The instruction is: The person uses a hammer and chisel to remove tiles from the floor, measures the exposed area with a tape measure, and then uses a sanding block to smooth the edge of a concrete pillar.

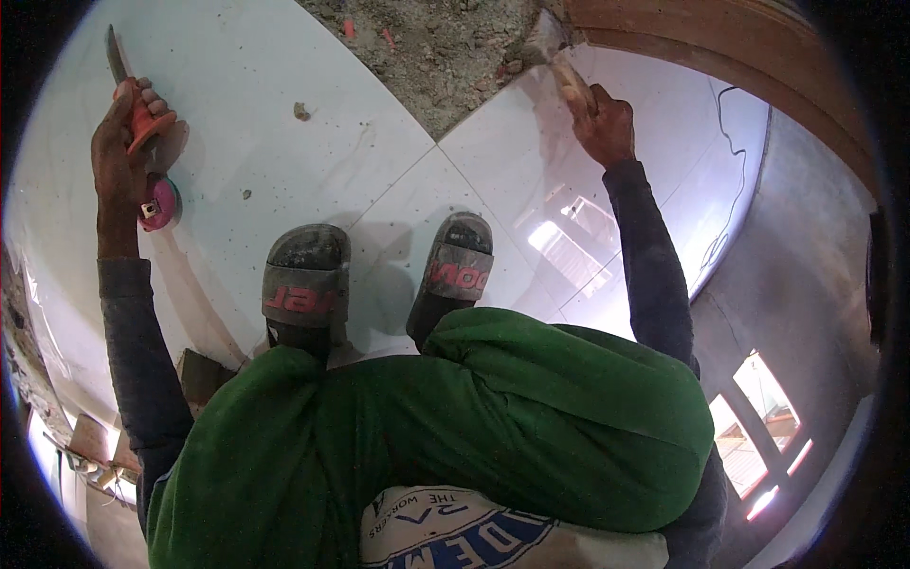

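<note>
My left hand (121, 128) is closed on a flat steel chisel (144, 121) with an orange guarded grip, its blade pointing up at the left. A pink tape measure (161, 201) lies just below that hand, by my wrist. My right hand (604, 125) grips a paintbrush (571, 76) by its wooden handle, its pale bristles at the edge of a rough patch of rubble and dirt (427, 57). That patch meets white floor tiles (237, 133) in a corner, with small loose bits on the tiles.
A curved-looking wooden frame (720, 38) borders the upper right. A thin wire (735, 152) runs across the right tiles. My sandaled feet (301, 284) and green-clad legs fill the lower middle. Assorted pieces (90, 436) lie at the lower left, and grey walls with openings show at the right.
</note>
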`<state>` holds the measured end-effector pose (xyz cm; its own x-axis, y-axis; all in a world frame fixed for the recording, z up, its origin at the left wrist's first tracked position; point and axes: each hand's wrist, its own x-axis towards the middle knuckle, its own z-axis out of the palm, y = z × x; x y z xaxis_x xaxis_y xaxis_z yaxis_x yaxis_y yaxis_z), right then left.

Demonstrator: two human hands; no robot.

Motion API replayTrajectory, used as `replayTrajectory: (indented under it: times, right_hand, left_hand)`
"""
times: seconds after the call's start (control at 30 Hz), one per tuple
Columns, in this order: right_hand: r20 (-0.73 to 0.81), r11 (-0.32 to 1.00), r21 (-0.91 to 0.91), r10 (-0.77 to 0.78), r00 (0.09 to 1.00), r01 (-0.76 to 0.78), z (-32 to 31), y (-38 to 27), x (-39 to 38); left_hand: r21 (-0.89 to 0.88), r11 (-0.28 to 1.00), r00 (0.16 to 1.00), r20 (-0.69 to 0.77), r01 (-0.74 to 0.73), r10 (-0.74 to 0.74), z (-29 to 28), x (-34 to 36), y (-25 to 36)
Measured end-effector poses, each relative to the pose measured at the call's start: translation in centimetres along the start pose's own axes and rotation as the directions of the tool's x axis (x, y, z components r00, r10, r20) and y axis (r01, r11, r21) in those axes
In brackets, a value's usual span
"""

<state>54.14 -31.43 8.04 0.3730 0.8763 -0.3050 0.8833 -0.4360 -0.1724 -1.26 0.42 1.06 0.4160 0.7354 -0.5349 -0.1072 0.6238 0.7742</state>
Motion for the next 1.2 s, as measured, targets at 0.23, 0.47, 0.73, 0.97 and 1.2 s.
replayTrajectory:
  times: [0.23,0.47,0.73,0.97,1.2]
  right_hand:
    - [0.005,0.975,-0.22,0.038,0.999,-0.036,0.4,1.8,0.3]
    - [0.015,0.969,-0.244,0.028,0.999,-0.023,1.0,1.6,0.3]
    - [-0.058,0.984,-0.164,-0.075,0.995,0.065,2.4,1.2,-0.4]
    - [-0.061,0.986,-0.153,-0.069,0.996,0.059,2.9,3.4,0.3]
    - [0.007,0.996,-0.082,0.023,1.0,-0.022,1.9,2.0,0.3]
  left_hand:
    - [-0.104,0.994,0.998,0.053,0.045,-0.04,0.1,0.7,-0.1]
    - [-0.088,0.996,0.998,0.05,0.032,-0.027,0.8,-0.2,0.2]
    - [-0.058,0.997,0.998,-0.018,0.051,-0.052,1.0,0.0,0.3]
    - [-0.103,0.994,0.999,0.04,0.032,-0.028,0.5,0.3,0.2]
    - [-0.055,0.998,0.999,0.027,0.02,-0.019,-0.3,0.3,0.3]
